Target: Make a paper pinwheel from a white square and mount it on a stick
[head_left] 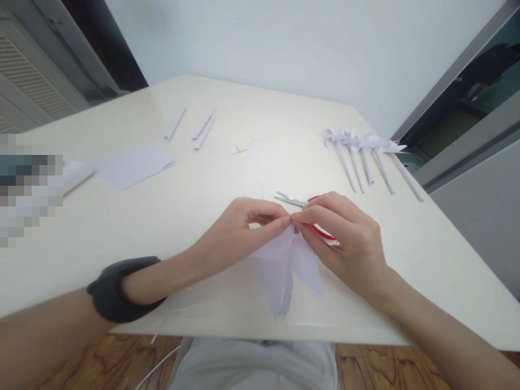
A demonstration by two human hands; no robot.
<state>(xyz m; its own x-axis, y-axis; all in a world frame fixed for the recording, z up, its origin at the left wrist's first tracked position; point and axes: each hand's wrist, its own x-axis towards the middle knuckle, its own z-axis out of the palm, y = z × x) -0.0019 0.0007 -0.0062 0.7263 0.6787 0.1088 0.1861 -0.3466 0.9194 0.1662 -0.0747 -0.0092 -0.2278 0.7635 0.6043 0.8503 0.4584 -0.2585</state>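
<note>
Five pinwheels (365, 142) on sticks (383, 172), beyond the right hand (349, 233), look finished. The paper (274, 265) seems partway: split into flaps, with no stick visible on it. Three tubes (175, 123) and some sheets (134, 165), beyond the left hand (239, 227), look unused. Both hands pinch the paper's far end, fingertips meeting; its flaps spread below and between them, scissors (289, 199) just beyond.
</note>
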